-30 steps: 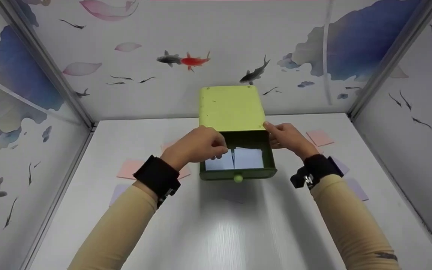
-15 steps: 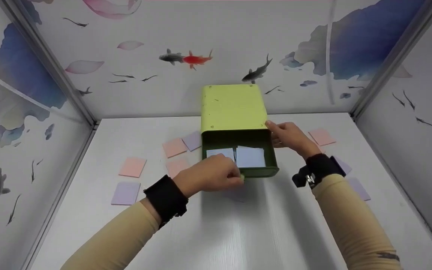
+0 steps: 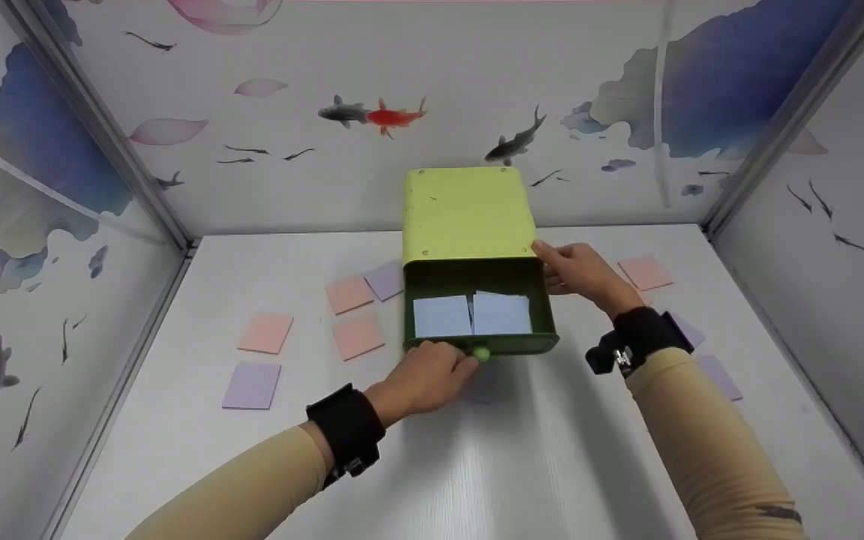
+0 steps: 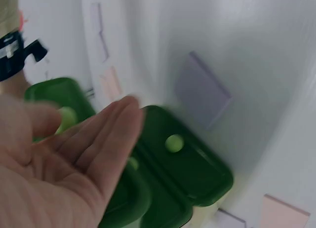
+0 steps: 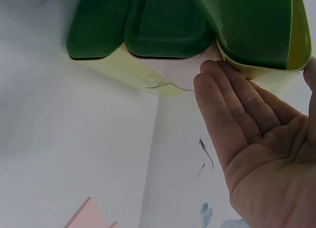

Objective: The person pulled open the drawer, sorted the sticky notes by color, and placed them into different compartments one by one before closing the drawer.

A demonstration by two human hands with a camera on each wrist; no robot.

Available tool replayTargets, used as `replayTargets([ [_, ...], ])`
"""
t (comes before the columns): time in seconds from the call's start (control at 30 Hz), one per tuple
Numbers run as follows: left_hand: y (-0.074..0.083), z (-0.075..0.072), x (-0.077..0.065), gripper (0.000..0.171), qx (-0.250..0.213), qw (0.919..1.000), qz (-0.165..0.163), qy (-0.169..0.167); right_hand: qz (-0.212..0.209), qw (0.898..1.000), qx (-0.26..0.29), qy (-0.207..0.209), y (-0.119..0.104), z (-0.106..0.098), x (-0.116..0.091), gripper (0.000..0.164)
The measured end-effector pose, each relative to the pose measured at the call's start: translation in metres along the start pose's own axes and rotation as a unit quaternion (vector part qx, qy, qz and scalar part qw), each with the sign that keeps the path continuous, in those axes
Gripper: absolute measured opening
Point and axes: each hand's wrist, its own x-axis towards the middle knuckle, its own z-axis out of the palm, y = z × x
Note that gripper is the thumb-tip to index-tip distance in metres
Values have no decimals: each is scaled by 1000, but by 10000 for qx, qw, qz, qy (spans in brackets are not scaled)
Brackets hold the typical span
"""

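Note:
A yellow-green cabinet [image 3: 469, 214] with dark green drawers stands at the back of the table. Its top drawer [image 3: 529, 345] is pulled out and holds light blue square note pads [image 3: 442, 316] side by side. My left hand [image 3: 428, 379] is at that drawer's front, thumb close beside the round green knob [image 3: 482, 354]. In the left wrist view its fingers [image 4: 113, 139] extend nearly straight across the drawer front. My right hand [image 3: 578, 274] rests against the cabinet's right side, thumb at the top corner and fingers [image 5: 217, 109] straight along the side.
Pink note pads [image 3: 265, 333] and lavender note pads [image 3: 252, 386] lie on the white table [image 3: 477, 480] left of the cabinet. Another pink pad [image 3: 646, 273] and lavender pads [image 3: 718, 377] lie at the right, partly behind the right arm. Patterned walls [image 3: 252, 187] enclose the table.
My left hand has come out from over the open drawer, passing the knob, and now sits lower at the drawer front. The right hand and the cabinet stay in place.

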Motion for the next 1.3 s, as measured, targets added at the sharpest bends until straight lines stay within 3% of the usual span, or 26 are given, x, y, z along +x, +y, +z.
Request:
replayTargets([
  [0.17, -5, 15, 4, 53, -814, 9953, 66, 517, 32, 10000, -26, 45, 1, -1, 1, 80],
  [0.3, -6, 22, 6, 52, -1676, 9838, -59, 629, 51, 10000, -64, 44, 1, 0, 0, 80],
  [0.4, -6, 26, 7, 49, -1999, 9767, -137, 771, 90, 9999, -57, 17, -5, -1, -3, 77],
  [0.53, -5, 26, 10, 50, -1992, 9746, -34, 1027, 134, 9999, -96, -5, -12, -2, -7, 76],
  [0.8, -11, 24, 21, 50, -1892, 9741, 88, 1238, 86, 9998, -202, 9, -3, -2, -1, 79],
  [1.1, -12, 15, 38, 48, -1859, 9716, 43, 1463, 159, 9993, -339, 72, -5, -4, -2, 76],
  [1.3, -14, 10, 52, 46, -2161, 9643, -91, 1526, 243, 9988, -414, 100, -7, -4, -1, 74],
])
